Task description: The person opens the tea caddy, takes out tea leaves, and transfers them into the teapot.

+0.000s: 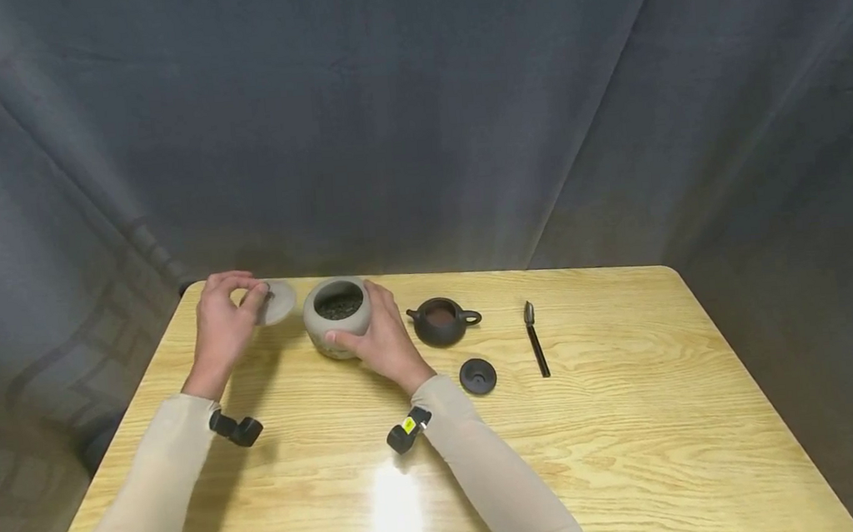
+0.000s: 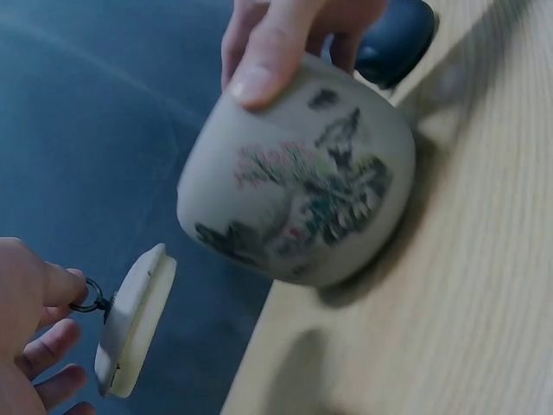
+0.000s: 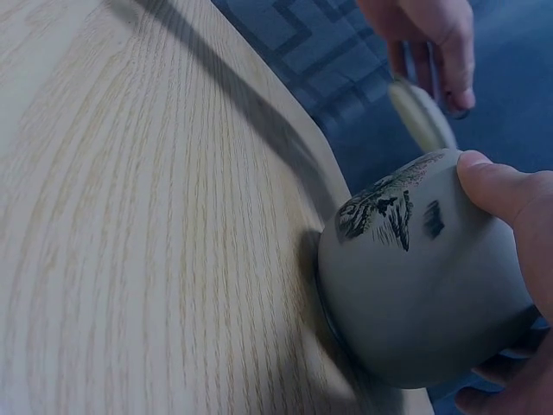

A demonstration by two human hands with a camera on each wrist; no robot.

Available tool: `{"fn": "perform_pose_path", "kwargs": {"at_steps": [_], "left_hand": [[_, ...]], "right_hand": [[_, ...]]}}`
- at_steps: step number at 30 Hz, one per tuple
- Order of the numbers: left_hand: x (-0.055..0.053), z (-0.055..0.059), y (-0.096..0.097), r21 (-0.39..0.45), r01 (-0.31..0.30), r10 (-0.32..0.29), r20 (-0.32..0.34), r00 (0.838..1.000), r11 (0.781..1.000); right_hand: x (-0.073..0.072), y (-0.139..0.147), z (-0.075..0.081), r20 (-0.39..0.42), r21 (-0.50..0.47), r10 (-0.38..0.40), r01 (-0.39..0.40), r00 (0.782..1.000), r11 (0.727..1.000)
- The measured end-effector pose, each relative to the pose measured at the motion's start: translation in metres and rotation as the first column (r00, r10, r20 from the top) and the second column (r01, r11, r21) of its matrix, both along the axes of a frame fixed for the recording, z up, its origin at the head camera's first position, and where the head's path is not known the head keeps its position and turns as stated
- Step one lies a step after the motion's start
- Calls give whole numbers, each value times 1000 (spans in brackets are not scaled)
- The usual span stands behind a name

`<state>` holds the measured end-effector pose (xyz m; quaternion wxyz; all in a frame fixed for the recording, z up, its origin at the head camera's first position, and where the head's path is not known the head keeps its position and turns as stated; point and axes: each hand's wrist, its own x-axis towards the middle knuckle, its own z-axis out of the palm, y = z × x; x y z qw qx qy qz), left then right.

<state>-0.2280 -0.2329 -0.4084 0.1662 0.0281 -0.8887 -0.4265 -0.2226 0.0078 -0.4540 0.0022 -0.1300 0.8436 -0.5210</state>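
Observation:
My left hand pinches the small ring on top of a pale round lid, held up left of a jar. In the left wrist view the lid hangs tilted from the ring, clear of the jar. A rounded grey jar painted with a landscape and pink blossoms stands uncovered, with dark dried leaves inside. Around its right side my right hand grips it, thumb at the front near the rim and fingers behind.
Right of the jar sits a dark teapot without its lid, reddish-brown inside. Its dark round lid lies in front of it. Farther right is a small spoon with a black handle. A grey curtain hangs behind the wooden table.

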Motion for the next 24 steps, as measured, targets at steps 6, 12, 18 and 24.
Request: {"fn": "perform_pose_path", "kwargs": {"at_steps": [6,12,18,24], "left_hand": [[-3,-13,-8,-10,-21,21,55,998,1000],[-6,-28,-17,-26,-18,21,129,991,999],[-10,-41,-25,-5,-32,33,174,984,999],[-11,-50,-29,3,-50,48,211,976,999]], "right_hand": [[-1,0,0,-9,-3,-8,8,1000,1000],[-1,-3,-2,5,-10,-18,18,1000,1000],[0,-4,-3,2,-12,-15,15,1000,1000],[2,-5,-2,16,-20,-11,12,1000,1000]]}}
